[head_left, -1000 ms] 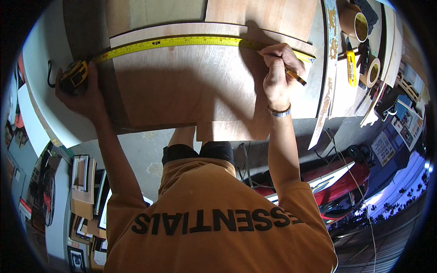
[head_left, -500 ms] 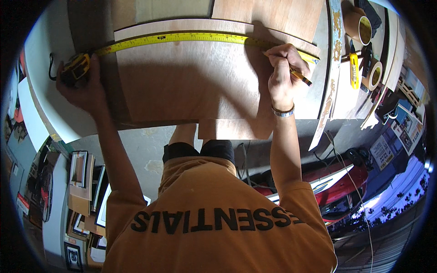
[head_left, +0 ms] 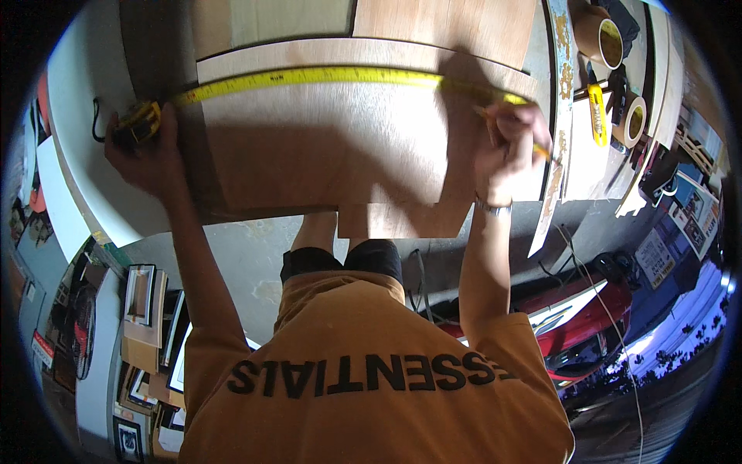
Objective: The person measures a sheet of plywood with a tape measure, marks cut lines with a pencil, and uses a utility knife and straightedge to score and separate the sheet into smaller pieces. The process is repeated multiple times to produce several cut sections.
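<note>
My left hand [head_left: 158, 166] grips the black and yellow case of a tape measure [head_left: 139, 127] at the left, beyond the plywood's edge. From it the yellow blade [head_left: 340, 76] runs rightward across the upper part of a pale plywood sheet [head_left: 309, 147]. My right hand [head_left: 502, 151], wearing a metal-banded watch [head_left: 495, 206], is near the sheet's right end, just below the blade's far end. It is closed around a pencil [head_left: 542, 151] and slightly smeared by motion. Whether the pencil's tip touches the wood cannot be made out.
A long strip with peeling paint [head_left: 562, 69] lies right of the sheet. Past it are a yellow utility knife [head_left: 597, 116] and two tape rolls [head_left: 611, 45]. More plywood [head_left: 444, 27] lies at the far side. Picture frames [head_left: 141, 294] stand lower left; a red vehicle [head_left: 595, 325] is lower right.
My right hand has shifted right and slightly nearer, the pencil tilting with it. My left hand and the tape measure appear slightly lower and to the right in the picture.
</note>
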`<action>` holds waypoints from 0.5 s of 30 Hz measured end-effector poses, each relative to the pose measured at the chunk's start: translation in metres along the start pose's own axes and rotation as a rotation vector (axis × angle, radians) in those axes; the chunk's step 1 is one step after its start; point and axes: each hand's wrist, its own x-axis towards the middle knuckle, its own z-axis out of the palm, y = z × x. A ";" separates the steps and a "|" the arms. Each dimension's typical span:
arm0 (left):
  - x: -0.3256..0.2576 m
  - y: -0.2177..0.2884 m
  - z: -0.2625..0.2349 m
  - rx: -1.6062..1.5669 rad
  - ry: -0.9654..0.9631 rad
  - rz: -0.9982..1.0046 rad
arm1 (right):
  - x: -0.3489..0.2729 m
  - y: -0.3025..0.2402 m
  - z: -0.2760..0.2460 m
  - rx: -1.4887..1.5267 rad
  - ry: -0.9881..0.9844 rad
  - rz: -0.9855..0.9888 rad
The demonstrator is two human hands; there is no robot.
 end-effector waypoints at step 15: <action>-0.052 -0.019 -0.041 -0.020 -0.022 0.060 | -0.061 -0.003 -0.010 -0.265 -0.345 -0.240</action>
